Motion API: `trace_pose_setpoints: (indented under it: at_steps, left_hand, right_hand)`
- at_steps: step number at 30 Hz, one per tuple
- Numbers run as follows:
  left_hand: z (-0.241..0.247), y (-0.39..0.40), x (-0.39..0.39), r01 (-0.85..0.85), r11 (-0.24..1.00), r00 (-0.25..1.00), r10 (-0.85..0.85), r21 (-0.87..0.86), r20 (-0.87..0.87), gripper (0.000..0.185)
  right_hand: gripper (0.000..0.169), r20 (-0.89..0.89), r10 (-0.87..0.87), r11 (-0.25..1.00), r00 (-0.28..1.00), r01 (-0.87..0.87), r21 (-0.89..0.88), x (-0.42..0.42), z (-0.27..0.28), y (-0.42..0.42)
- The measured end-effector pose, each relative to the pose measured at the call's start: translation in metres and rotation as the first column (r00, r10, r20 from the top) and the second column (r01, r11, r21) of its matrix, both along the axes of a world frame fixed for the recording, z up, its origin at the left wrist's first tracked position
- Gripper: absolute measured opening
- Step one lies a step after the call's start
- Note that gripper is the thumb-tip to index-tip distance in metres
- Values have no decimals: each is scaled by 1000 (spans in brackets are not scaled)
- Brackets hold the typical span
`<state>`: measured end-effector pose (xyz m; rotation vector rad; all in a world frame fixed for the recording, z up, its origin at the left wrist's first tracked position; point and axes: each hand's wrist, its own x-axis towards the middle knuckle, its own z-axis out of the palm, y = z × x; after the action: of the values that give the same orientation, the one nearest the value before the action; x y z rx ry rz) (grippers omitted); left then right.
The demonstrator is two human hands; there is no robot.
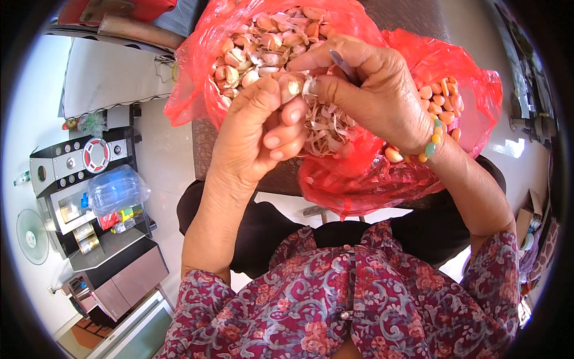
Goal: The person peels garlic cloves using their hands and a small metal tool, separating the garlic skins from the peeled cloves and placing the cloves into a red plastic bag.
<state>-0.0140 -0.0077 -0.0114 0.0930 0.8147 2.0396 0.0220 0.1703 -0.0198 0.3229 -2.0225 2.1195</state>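
Observation:
My left hand (pixel 258 121) pinches a garlic clove (pixel 291 87) between thumb and forefinger, its pale cut end facing right. Close beside it, my right hand (pixel 372 85) has a small metal blade (pixel 343 63) tucked in its fingers; the blade's other end is hidden. A shred of papery garlic skin (pixel 308 85) lies at the right thumb's tip. Behind the hands, unpeeled garlic cloves (pixel 269 40) fill a red plastic bag (pixel 193 72). Loose garlic skins (pixel 329 128) are heaped below the hands. Peeled cloves (pixel 441 101) lie in another red bag (pixel 484 98) at the right, partly behind my right wrist.
The bags rest on a dark patterned tabletop (pixel 204 152) above my knees. Far left stands a cabinet (pixel 130 273) with shelves, a large blue water bottle (pixel 116 190) and a fan (pixel 31 238). A cardboard box (pixel 527 217) and other items line the right side.

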Motion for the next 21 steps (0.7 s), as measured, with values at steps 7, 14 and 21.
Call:
trace_pose_setpoints:
  at_steps: [7, 14, 21]
  left_hand:
    - [-1, -3, -7, -169, 985, 985, 170, -33, 8, 21]
    - [-3, 0, 0, -77, 993, 997, 76, -90, -9, 24]
    - [2, 7, 13, -155, 968, 977, 120, -198, -178, 35]
  right_hand:
    - [14, 193, -84, 973, 978, 38, 228, 1, 4, 7]
    - [22, -20, 46, 989, 999, -43, 140, -3, 0, 4]
    - [25, -80, 18, 941, 997, 10, 338, -2, 6, 7]
